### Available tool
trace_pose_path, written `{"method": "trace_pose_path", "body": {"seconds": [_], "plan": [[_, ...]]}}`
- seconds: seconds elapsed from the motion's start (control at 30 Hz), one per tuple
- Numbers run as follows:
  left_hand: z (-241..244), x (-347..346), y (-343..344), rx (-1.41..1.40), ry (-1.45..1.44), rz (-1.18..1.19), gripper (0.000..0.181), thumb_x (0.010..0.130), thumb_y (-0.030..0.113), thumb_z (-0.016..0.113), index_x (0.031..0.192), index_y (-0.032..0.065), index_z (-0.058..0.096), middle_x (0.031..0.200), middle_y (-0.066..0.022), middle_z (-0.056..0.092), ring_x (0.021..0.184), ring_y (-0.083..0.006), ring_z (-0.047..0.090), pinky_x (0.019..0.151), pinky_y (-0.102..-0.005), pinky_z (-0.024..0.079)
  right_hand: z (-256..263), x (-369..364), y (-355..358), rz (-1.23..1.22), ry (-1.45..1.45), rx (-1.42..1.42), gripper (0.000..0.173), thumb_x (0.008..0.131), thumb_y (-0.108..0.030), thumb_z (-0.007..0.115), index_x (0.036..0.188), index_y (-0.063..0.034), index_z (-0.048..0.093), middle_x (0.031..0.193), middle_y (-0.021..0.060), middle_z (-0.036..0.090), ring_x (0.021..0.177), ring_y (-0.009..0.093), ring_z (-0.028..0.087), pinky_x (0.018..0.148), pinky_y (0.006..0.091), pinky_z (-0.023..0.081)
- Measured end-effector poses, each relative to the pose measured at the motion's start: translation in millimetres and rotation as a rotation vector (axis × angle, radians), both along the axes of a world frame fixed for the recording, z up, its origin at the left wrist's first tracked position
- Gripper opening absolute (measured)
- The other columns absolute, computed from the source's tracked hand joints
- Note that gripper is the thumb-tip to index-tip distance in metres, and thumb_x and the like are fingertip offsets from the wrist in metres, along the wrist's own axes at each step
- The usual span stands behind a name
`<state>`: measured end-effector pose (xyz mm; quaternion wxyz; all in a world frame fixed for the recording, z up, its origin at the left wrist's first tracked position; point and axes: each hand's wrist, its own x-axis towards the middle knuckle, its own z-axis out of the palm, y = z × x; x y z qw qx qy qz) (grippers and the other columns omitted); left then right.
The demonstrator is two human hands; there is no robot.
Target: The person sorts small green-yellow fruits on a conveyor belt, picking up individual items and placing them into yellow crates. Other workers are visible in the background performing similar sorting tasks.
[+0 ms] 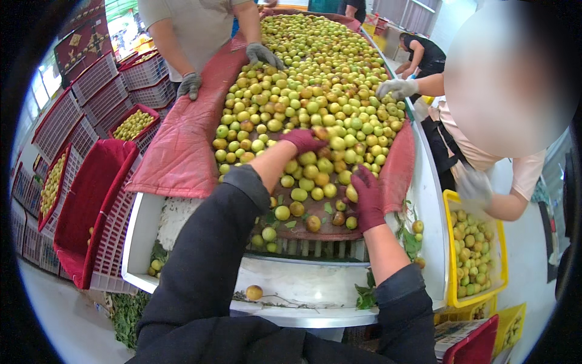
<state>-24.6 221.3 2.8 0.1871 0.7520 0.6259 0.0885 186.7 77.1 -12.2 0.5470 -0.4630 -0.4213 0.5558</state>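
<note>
A large heap of green, yellow and brownish jujube-like fruit (313,93) covers a long metal sorting table (291,277) padded with red quilted cloth (182,150). My left hand (303,140), in a dark red glove, is over the near part of the heap beside a reddish-brown fruit; blur hides whether it grips it. To the right, my right hand (367,195), gloved alike, has its fingers apart against the near fruit, touching a yellow-green one. Loose fruit and green leaves (290,224) lie between and below my hands, above a slatted opening (313,249).
A gray-gloved co-worker (195,32) stands at the left edge, another (491,136) at the right, both reaching to the table. Stacked crates (97,91) and a red-lined crate (113,182) stand left. A yellow crate of fruit (502,255) stands right. Someone bends over farther back.
</note>
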Motion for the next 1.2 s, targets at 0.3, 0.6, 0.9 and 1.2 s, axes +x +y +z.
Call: {"method": "trace_pose_path", "body": {"seconds": [0.3,0.6,0.9,1.2], "plan": [[-1,-20,-117,0.037,0.176,-0.6,0.061,0.076,0.063,0.059,0.131,0.0384,0.05,0.145,-0.0134,0.036,0.121,-0.0415,0.045,0.103,-0.0479,0.036,-11,11,10,0.191,-0.564,0.197,0.072,0.08,-0.019,0.067,0.143,-0.0117,0.033,0.135,0.0186,0.045,0.12,0.029,0.048,0.092,0.0369,0.046],[28,-132,-51,0.403,-0.247,-0.053,0.029,0.082,0.025,0.064,0.11,0.0165,0.067,0.101,-0.0137,0.068,0.091,-0.0281,0.066,0.084,-0.0355,0.05,29,-12,-28,0.991,-0.126,-0.238,0.05,0.086,-0.015,0.059,0.135,-0.0106,0.047,0.129,0.0069,0.053,0.111,0.017,0.053,0.084,0.0306,0.05],[-40,-123,9,0.328,0.114,0.18,0.026,0.081,0.019,0.056,0.104,0.0084,0.061,0.1,-0.0204,0.063,0.096,-0.0371,0.059,0.086,-0.0443,0.047,19,2,-12,0.649,-0.294,-0.01,0.045,0.089,-0.021,0.054,0.131,-0.006,0.047,0.114,0.008,0.061,0.093,0.016,0.063,0.066,0.0272,0.054],[-27,-91,-79,0.58,0.076,0.114,0.017,0.076,0.014,0.063,0.092,0.0077,0.061,0.096,-0.0191,0.06,0.092,-0.0364,0.059,0.08,-0.0443,0.048,2,-5,-11,0.802,-0.138,-0.012,0.046,0.085,-0.013,0.057,0.131,-0.0078,0.049,0.116,0.0074,0.059,0.081,0.017,0.064,0.059,0.0294,0.053]]}}
